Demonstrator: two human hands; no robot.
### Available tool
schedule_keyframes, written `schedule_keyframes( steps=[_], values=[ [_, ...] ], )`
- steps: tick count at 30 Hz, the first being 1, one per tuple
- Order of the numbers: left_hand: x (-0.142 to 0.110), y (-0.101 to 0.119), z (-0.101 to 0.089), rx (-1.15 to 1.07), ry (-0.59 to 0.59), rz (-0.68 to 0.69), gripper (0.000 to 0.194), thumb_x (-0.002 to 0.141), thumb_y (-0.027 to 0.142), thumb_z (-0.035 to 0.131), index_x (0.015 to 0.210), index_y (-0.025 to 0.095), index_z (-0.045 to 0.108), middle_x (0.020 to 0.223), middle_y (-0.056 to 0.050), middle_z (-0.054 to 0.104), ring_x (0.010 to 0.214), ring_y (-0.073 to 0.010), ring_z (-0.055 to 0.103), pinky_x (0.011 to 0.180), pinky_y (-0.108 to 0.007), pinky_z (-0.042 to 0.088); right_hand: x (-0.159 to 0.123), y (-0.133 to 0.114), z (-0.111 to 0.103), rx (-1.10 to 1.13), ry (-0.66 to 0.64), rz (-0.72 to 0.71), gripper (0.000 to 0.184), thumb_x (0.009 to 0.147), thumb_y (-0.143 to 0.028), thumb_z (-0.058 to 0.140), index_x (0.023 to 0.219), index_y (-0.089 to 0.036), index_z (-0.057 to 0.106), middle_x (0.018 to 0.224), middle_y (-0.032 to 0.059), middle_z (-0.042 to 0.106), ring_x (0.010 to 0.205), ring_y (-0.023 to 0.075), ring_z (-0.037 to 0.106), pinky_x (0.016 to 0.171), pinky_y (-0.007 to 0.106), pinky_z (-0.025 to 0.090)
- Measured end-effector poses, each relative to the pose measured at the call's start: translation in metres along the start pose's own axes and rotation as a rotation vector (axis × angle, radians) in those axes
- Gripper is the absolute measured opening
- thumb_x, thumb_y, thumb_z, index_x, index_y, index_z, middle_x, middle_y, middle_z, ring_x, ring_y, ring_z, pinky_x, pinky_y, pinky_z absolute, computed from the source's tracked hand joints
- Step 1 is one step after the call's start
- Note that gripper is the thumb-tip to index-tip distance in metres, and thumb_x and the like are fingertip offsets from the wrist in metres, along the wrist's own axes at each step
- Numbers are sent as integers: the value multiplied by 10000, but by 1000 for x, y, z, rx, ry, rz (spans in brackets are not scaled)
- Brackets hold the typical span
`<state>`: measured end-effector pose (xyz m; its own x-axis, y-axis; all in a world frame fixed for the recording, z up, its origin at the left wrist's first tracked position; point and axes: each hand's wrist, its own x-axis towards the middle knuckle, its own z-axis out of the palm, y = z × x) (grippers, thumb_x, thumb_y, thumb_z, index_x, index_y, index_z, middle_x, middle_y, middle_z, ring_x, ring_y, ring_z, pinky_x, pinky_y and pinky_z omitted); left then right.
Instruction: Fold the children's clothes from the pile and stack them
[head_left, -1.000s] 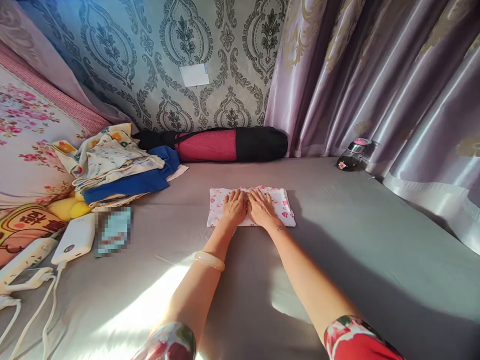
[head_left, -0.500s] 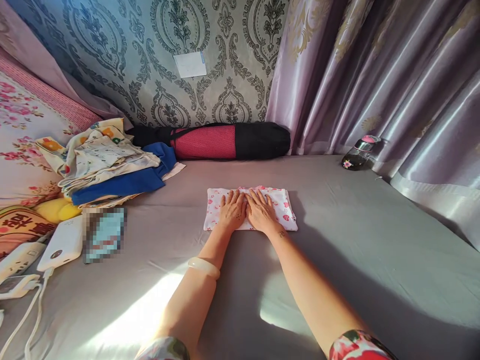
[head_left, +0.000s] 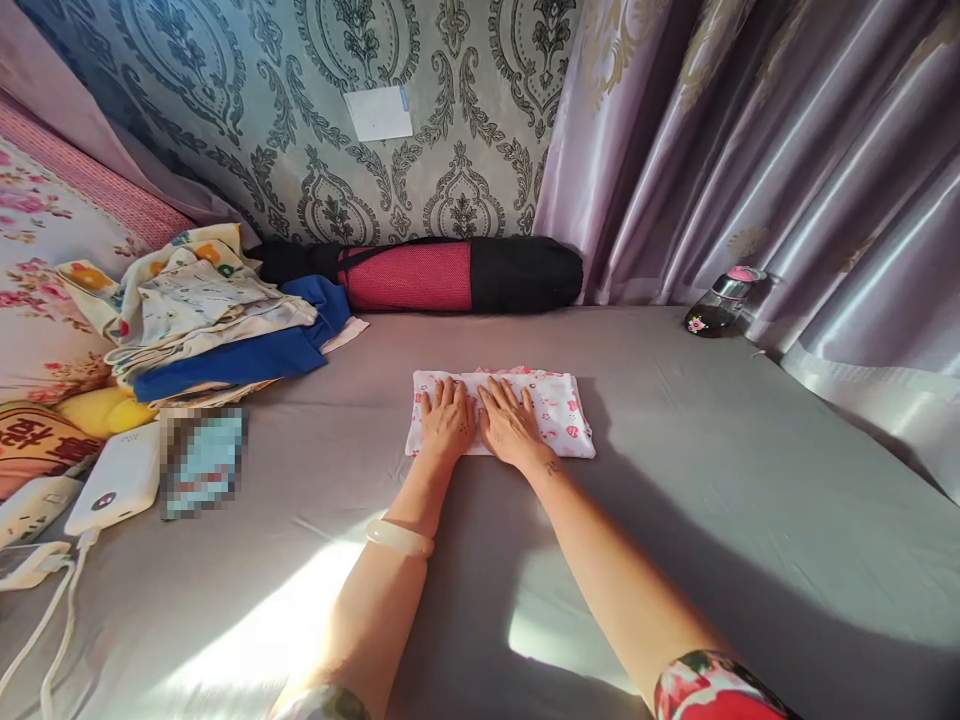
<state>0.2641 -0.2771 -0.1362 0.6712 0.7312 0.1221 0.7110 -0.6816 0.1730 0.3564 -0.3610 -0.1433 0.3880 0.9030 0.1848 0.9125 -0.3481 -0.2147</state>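
**Side by side: left hand (head_left: 448,420) and right hand (head_left: 513,427) lying flat on the folded cloth (head_left: 564,402)!**

Here on the grey sheet (head_left: 675,440), the folded cloth, white with pink-red prints, is lying mid-view, and both palms are resting on it, fingers stretched and spread, grasping nothing. The left hand is covering the part towards the left end, the right hand is lying about the middle, and a narrow gap is showing between them.

Over to the containers! Near the mauve curtain (head_left: 637,170), the pink-lidded bottle (head_left: 718,306) is standing on the sheet, its lower part showing dark; liquid or tinted wall, I can't tell. Along the patterned wall (head_left: 465,110), the black-and-red mesh carry bag (head_left: 405,278) is lying lengthwise, hiding its contents.

And what's changing? Against half a second ago, both hands are sitting closer to the cloth's left end, and the gap between them is looking slightly wider. The cloth is staying folded; the clothes pile (head_left: 202,310) is keeping its place at far left.
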Motion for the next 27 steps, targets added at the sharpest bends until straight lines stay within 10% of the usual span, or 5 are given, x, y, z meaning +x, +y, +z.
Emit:
schedule_keyframes(
  steps=[12, 27],
  values=[
    [3, -2, -7, -36, 151, 14, 521, 1013, 366, 243, 1436, 136, 442, 1528, -136, 424, 1458, -258, 303, 1206, -482, 169, 0, 11, -14, -8, 9, 31, 538, 1002, -286, 273, 1521, -163, 348, 1617, 87, 247, 1484, 267, 207, 1191, 548, 122],
    [0, 0, 3, 9, -5, 78, 573, 996, 469, 307, 1472, 170, 417, 1577, -178, 317, 1471, -339, 257, 1175, -567, 188, -2, 18, -11, -42, -24, 89, 504, 1015, -331, 285, 1493, -215, 398, 1603, 86, 289, 1474, 268, 234, 1182, 548, 143]
  ],
)
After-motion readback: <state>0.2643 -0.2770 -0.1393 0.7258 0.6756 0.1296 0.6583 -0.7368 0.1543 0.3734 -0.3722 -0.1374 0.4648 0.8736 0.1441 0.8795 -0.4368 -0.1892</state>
